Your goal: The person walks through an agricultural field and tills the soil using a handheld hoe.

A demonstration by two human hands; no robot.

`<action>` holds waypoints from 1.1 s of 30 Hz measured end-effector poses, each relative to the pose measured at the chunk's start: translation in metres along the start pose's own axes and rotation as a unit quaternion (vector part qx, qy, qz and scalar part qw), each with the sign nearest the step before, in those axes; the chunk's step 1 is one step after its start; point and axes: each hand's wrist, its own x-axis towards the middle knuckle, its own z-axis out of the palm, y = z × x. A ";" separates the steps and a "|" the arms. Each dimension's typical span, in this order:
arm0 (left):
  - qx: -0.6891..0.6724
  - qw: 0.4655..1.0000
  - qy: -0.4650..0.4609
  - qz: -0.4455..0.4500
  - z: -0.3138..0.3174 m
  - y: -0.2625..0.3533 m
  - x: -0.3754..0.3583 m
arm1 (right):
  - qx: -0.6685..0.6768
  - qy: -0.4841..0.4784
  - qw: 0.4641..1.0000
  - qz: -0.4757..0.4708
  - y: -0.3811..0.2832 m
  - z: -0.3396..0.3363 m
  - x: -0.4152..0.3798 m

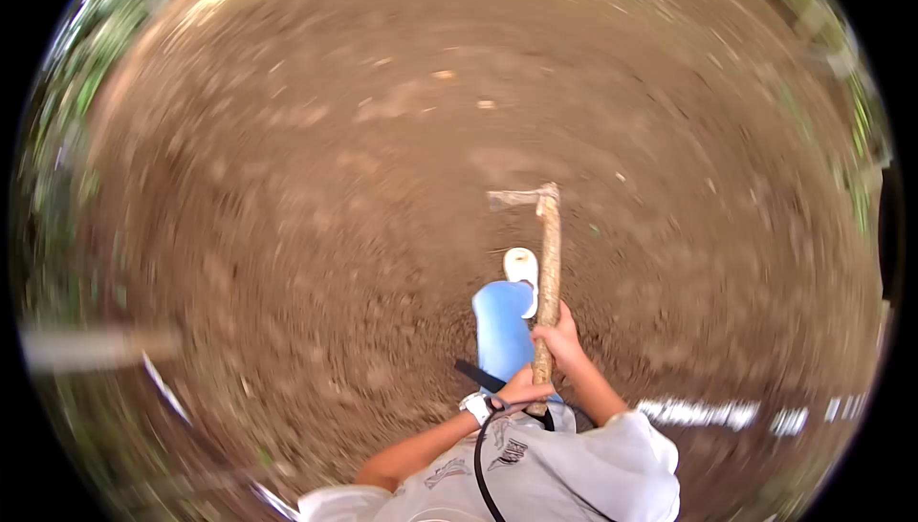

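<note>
A hoe (549, 254) with a rough wooden handle is held out in front of my body, its head pointing away from me. Its flat metal blade (503, 200) sticks out to the left from the far end. My left hand (524, 388), with a white watch on the wrist, is wrapped round the near end of the handle. Farther up the shaft, my right hand (560, 336) grips it too. Beside the handle, my leg in blue trousers (502, 331) and a white shoe (521, 264) show on the soil.
Loose brown soil (335, 187) with scattered bits spreads all around. Blurred green plants (57, 140) line the left edge. A pale, smeared pole-like shape (96, 348) lies at left. White strips (698, 414) show at lower right. A dark cord (483, 469) hangs across my shirt.
</note>
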 end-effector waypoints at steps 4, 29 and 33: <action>0.027 0.865 -0.044 -0.499 0.044 0.115 -0.067 | 0.419 0.075 0.810 0.404 0.052 -0.025 -0.035; 0.561 0.327 -0.617 0.445 0.105 0.428 0.335 | 0.672 0.668 0.228 -0.223 -0.138 -0.116 0.018; 0.554 0.258 -0.648 0.454 0.124 0.438 0.371 | 0.705 0.671 0.050 -0.221 -0.136 -0.070 0.070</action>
